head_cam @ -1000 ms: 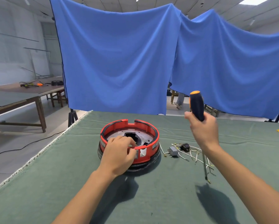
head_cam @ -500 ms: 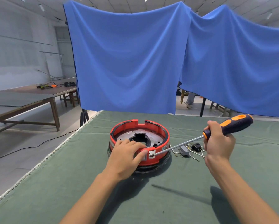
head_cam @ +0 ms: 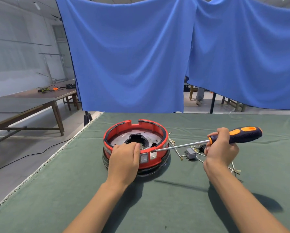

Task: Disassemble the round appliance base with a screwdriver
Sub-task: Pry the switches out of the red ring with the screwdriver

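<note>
Head view. Desk: covered in green cloth, pale fringe along its left edge. Blue drapes hang just behind it. Wooden tables stand to the left on a grey floor, with a black cable trailing across it.

Round appliance base: red ring on a black foot, metal plate inside with a dark central opening; stands on the desk near its middle.

Loose wires and small parts: on the cloth just right of the base.

Left hand: draped over the near rim, fingers curled onto the plate, gripping the base.

Right hand: wrapped around the screwdriver where the black-and-orange handle meets the shaft; the tip touches the base's near-right rim.
</note>
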Demonstrator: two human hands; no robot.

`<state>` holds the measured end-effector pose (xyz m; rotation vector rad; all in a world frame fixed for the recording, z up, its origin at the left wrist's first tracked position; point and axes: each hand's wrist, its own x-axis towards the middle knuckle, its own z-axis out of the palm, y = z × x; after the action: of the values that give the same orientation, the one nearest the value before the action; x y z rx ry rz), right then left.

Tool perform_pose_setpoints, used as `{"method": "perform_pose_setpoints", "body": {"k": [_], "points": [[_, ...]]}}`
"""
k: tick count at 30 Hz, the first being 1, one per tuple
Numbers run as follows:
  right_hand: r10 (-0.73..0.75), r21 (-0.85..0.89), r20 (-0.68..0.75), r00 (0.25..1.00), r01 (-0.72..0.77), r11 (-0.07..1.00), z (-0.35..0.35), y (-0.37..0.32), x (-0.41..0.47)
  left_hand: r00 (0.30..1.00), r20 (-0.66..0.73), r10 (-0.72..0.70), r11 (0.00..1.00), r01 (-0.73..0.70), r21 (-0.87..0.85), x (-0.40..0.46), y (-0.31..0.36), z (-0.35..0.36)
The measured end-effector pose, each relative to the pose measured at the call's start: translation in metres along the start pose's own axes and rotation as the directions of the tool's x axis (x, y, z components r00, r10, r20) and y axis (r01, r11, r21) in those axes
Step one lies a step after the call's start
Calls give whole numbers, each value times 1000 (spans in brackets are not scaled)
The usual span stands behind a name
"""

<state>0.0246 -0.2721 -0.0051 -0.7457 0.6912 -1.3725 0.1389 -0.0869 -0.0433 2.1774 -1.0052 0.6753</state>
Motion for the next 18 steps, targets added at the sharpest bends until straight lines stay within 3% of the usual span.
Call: {"method": "perform_pose_setpoints", "body": {"k": [6, 9, 18], "points": [[1, 29, -34, 999, 0, 1000, -2, 4, -4, 992, -123, -7, 996, 17, 85, 8, -3, 1], [5, 29, -57, 998, -3, 1000, -3, 4, -6, 992, -63, -105, 990, 110, 85, 7, -4, 2], [-3, -6, -56, 998, 3, 1000, -12, 2, -19, 989, -75, -129, 981, 138, 135, 6, -2, 2]]}}
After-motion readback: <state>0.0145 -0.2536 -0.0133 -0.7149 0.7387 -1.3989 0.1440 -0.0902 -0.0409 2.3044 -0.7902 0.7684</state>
